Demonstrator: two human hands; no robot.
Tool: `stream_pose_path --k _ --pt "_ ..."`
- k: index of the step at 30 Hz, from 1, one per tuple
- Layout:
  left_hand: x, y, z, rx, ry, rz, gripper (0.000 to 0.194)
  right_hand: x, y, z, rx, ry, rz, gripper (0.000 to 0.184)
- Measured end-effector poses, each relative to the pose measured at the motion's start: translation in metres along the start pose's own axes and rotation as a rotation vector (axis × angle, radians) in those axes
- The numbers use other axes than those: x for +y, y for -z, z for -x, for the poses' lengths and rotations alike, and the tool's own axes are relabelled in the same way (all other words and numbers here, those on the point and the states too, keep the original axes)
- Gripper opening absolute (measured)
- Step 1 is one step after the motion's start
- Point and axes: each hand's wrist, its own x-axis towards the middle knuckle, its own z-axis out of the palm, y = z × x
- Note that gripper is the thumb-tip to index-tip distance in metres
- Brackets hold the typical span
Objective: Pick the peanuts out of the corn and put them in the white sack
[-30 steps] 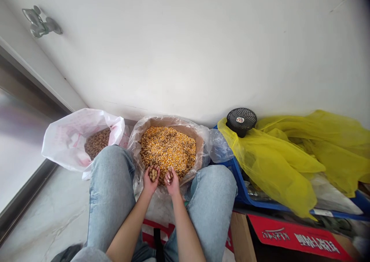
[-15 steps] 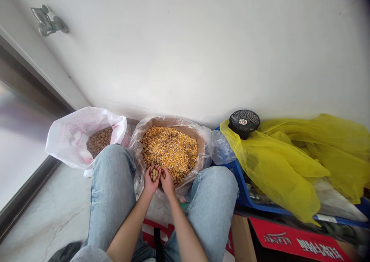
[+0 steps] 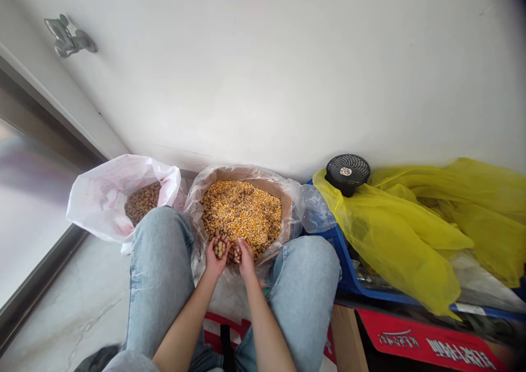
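Observation:
My left hand (image 3: pixel 215 261) is cupped with its palm up and holds several unshelled peanuts (image 3: pixel 221 248). Close on its right, my right hand (image 3: pixel 246 258) has its fingers curled inward over the near edge of the heap; whatever is inside them is hidden. Both hands are above the near side of a box lined with clear plastic (image 3: pixel 287 196), between my knees. Yellow corn kernels (image 3: pixel 250 210) fill that box, with unshelled peanuts mixed in, thicker along its left side and near the hands.
Left of my knee, a white plastic bag (image 3: pixel 96 196) stands with its mouth wide, holding peanuts (image 3: pixel 142 203). On the right is a blue crate (image 3: pixel 349 276) draped with yellow netting (image 3: pixel 394 235), a small black basket (image 3: pixel 347 173) on top. A white wall (image 3: pixel 263 76) rises behind.
My right hand has moved slightly right, leaving a gap from the left hand. The left hand stays almost in place with its peanuts.

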Motion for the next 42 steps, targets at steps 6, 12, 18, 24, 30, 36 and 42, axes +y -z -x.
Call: stream_pose_path --k 6,12,18,24,30,36,42 --pt "0.000 -0.003 0.001 0.007 0.001 0.003 0.013 -0.022 0.008 0.006 -0.116 -0.085 -0.518 0.019" --pt "0.000 -0.002 0.002 -0.002 -0.005 -0.007 0.015 -0.008 0.008 0.001 0.046 -0.007 0.024 0.032" --pt "0.000 -0.002 0.001 -0.008 0.017 0.021 0.012 0.006 0.004 0.009 0.030 0.177 0.950 0.019" --pt "0.000 -0.002 0.001 -0.001 0.024 -0.001 0.017 0.004 0.002 0.007 -0.009 0.031 0.559 0.021" --pt "-0.002 -0.001 -0.001 0.016 0.005 0.021 0.013 -0.015 0.004 0.010 -0.140 -0.105 -0.293 0.020" --pt "-0.002 -0.001 -0.001 -0.001 0.007 0.008 0.013 -0.024 0.006 0.015 -0.163 -0.121 -0.595 0.015" --pt "-0.001 -0.001 0.000 -0.006 0.001 -0.038 0.014 -0.012 0.008 0.006 0.085 -0.051 -0.026 0.032"
